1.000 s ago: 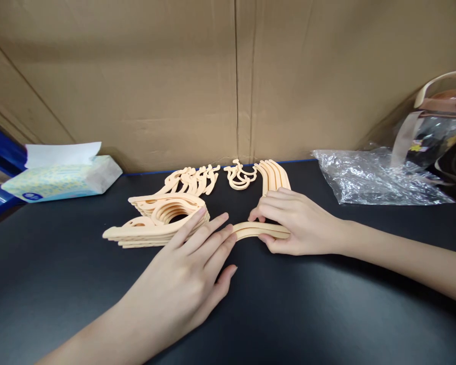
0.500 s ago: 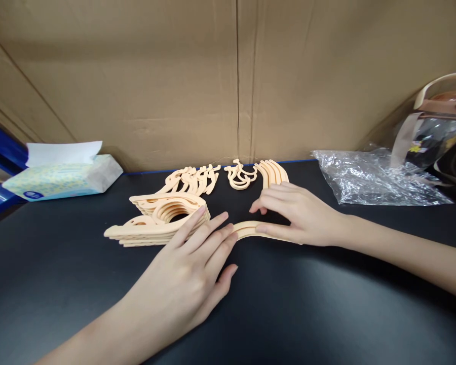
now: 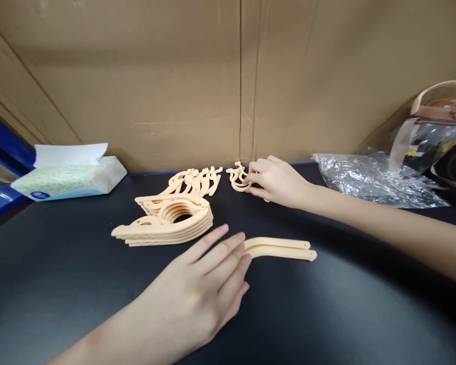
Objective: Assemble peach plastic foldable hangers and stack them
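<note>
Resting the left hand, open and palm down, with its fingertips over the near ends of two bent plastic hanger arms, maybe to stop them sliding. Setting these arms side by side on the black tabletop, with their bends matching and their holed ends pointing right, likely so both lie flat and even.

Reaching farther back with the right hand, bending its fingers low by the small plastic hooks, seemingly to get at the little parts from above. Hiding part of that spot with the fingers, so whether pinching anything: cannot tell.

Working just right of a neat stack of plastic hanger pieces, perhaps piled that way to save room. Facing a cardboard wall, between a tissue pack on the left and a crinkly clear bag on the right.
</note>
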`<action>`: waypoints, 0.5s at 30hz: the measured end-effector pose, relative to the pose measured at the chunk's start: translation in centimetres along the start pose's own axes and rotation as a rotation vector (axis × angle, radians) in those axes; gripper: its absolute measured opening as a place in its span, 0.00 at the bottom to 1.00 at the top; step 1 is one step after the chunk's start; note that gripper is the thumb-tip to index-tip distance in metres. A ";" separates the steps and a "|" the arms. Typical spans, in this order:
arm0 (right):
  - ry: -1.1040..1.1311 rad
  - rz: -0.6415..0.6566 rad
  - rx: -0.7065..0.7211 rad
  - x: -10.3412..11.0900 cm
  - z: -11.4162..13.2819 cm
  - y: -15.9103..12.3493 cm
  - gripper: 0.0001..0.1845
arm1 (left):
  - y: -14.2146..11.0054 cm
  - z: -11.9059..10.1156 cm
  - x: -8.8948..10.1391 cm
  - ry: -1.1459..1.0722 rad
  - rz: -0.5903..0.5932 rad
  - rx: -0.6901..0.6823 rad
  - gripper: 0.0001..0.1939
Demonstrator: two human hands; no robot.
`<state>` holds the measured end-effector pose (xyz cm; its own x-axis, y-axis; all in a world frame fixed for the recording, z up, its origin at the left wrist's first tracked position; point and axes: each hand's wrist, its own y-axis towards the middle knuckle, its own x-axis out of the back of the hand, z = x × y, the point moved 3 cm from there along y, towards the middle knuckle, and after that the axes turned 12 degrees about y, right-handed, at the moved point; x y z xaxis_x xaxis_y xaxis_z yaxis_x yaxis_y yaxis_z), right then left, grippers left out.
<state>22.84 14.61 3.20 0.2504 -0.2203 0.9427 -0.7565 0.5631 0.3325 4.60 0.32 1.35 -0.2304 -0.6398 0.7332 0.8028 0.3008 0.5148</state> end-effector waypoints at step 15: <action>0.105 -0.039 0.010 0.0 0.7 0.8 0.07 | 1.3 -1.8 2.1 0.001 0.007 -0.094 0.15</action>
<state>21.84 14.50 3.48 0.3410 -0.1571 0.9268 -0.7508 0.5477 0.3691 6.16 -1.89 2.78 -0.2241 -0.6383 0.7364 0.8526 0.2377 0.4654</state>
